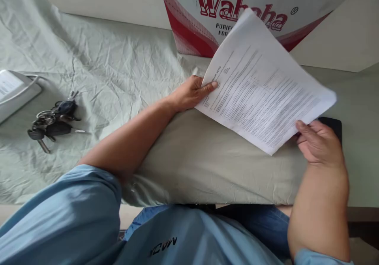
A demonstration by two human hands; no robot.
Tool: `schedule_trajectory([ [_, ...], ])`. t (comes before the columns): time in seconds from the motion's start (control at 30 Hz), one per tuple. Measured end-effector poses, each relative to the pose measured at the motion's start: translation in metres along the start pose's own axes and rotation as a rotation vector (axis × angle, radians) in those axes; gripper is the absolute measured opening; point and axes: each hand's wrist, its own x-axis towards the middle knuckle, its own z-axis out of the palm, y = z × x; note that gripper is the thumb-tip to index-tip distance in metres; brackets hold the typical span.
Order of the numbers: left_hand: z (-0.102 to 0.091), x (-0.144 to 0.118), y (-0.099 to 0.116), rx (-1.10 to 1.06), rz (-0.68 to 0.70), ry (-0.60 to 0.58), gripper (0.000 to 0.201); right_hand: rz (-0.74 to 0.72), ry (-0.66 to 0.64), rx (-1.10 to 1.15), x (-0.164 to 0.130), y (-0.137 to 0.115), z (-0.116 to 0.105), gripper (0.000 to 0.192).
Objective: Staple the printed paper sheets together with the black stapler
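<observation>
Between my two hands is a white printed paper [260, 87], tilted, its far corner raised in front of a box. Rows of small print cover it, too fine to read. My left hand [194, 93] pinches its left edge, thumb on top and fingers underneath. At the lower right edge, my right hand [318, 140] grips it between thumb and fingers. Whether this is one sheet or a thin stack I cannot tell. A dark flat object [334, 127] lies just behind my right hand, mostly hidden by it.
A red and white Wahaha carton [189, 32] stands at the back against a pale wall. Several keys on rings [56, 119] lie at the left on the wrinkled pale green cloth [118, 60]. A white device with a cable [17, 87] sits at the far left edge.
</observation>
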Motion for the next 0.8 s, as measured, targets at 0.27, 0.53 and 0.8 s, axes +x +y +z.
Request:
schedule_trajectory([
  [0.27, -0.002, -0.007, 0.061, 0.056, -0.158, -0.604, 0.089, 0.097, -0.152, -0.144, -0.011, -0.016, -0.034, 0.087],
  [0.53, 0.009, -0.01, 0.077, 0.032, -0.242, -0.734, 0.06, 0.074, -0.297, -0.081, -0.022, -0.005, 0.033, 0.054],
  [0.8, 0.003, 0.002, 0.046, -0.044, -0.182, -0.154, 0.029, 0.134, -0.102, -0.043, -0.016, -0.009, 0.04, 0.053],
])
